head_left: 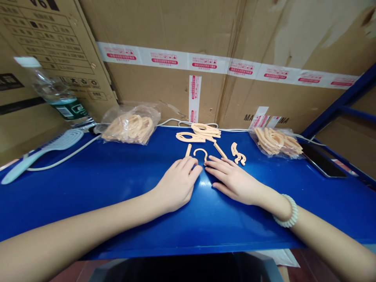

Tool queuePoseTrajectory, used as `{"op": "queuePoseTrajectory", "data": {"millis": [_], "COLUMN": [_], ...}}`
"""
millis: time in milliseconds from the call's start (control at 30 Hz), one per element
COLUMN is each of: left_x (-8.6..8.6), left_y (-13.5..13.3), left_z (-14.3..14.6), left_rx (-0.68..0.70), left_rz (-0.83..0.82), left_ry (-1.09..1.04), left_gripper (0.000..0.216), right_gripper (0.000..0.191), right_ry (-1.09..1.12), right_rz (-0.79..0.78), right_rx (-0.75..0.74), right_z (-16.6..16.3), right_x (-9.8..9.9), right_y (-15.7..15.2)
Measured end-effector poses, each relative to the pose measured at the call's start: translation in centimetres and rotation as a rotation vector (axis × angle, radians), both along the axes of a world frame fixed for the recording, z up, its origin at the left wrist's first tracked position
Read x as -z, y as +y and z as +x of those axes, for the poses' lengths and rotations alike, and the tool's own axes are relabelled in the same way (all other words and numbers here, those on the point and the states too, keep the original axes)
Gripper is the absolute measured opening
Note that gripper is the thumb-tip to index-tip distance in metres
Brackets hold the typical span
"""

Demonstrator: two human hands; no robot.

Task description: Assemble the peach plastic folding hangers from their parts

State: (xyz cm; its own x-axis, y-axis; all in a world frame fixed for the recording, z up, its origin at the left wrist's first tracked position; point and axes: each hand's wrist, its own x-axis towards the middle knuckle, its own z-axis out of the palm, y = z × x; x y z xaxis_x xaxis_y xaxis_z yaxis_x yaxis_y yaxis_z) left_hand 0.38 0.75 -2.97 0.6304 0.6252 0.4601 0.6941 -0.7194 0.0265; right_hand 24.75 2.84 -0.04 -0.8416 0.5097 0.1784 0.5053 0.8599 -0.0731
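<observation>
My left hand (pixel 176 184) lies palm down on the blue shelf top (pixel 102 184), fingers stretched out, its fingertips touching a peach plastic hook piece (pixel 200 151). My right hand (pixel 232 178) lies flat beside it, fingers out, holding nothing. A white bead bracelet (pixel 289 213) sits on my right wrist. Just beyond the fingertips lie a short peach stick (pixel 188 149), a thin straight strip (pixel 219 150), small curved pieces (pixel 237 153) and a pile of peach loops (pixel 199 132).
Two clear bags of peach parts rest at the back, one on the left (pixel 129 125), the other on the right (pixel 277 141). A water bottle (pixel 57 96), a light blue hairbrush (pixel 44 152) and a white cable (pixel 67 156) lie left. A dark phone (pixel 320 161) lies right. Cardboard boxes (pixel 205 43) wall the back.
</observation>
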Motion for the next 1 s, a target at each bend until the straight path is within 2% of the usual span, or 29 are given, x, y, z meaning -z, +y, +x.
{"op": "queuePoseTrajectory", "data": {"millis": [167,367,567,867,1000], "left_x": [-0.2,-0.3,0.3,0.1,0.1], "left_y": [0.7,1.1,0.8,0.4,0.4], "left_z": [-0.4,-0.7,-0.3,-0.1,-0.1], "left_rx": [-0.026,-0.036,-0.012,-0.014,-0.018], "left_rz": [-0.126,-0.142,-0.034,0.049,0.058], "left_ry": [0.029,0.027,-0.045,-0.032,-0.047], "left_gripper": [0.029,0.027,0.025,0.015,0.018], "right_gripper": [0.041,0.042,0.042,0.033,0.04], "right_ry": [0.024,0.044,0.072,0.081,-0.005], "right_rz": [0.023,0.037,0.054,0.137,0.134], "right_rx": [0.01,0.031,0.044,0.11,0.054], "right_z": [0.0,-0.1,-0.1,1.7,1.3], "right_x": [-0.1,0.1,0.4,-1.8,-1.0], "right_y": [0.1,0.0,0.0,0.5,0.7]}}
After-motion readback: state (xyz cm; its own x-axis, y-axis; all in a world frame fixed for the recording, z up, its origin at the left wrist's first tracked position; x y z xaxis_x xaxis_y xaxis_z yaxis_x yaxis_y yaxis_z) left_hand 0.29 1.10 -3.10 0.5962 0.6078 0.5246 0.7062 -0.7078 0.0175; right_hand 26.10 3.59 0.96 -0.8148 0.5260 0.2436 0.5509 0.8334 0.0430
